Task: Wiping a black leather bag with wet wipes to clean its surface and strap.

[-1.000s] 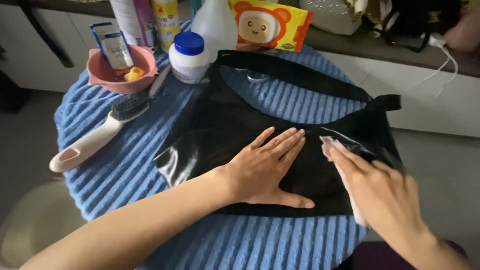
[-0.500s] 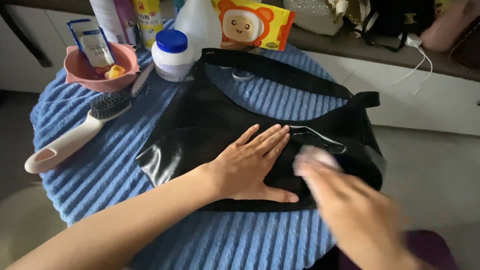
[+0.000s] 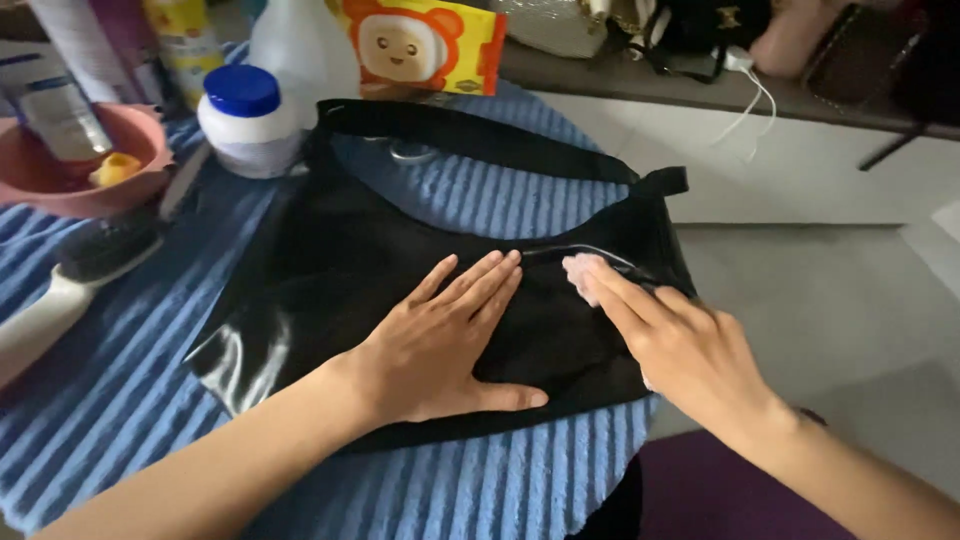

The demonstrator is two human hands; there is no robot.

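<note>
Change: since the earlier frames our right hand has slid back up the black bag, its wipe again near the zip line; our left hand has stayed flat in place.
Left hand: fingers spread wide and pressed palm-down on the middle of the bag, gripping nothing, only pinning the material.
Right hand: fingers held straight and close together, pressing a small pale pink wipe onto the bag just right of our left fingertips; how much of the wipe is folded under the palm we cannot tell.
Bag: lies flat on the blue ribbed towel, long axis running left to right, strap looped over its far edge.
Key relation: the wipe sits at the bag's upper right, so our right hand is the nearer one; the zip line runs just beyond its fingertips.
Beyond the bag's left end: white brush, pink bowl, blue-lidded jar.
</note>
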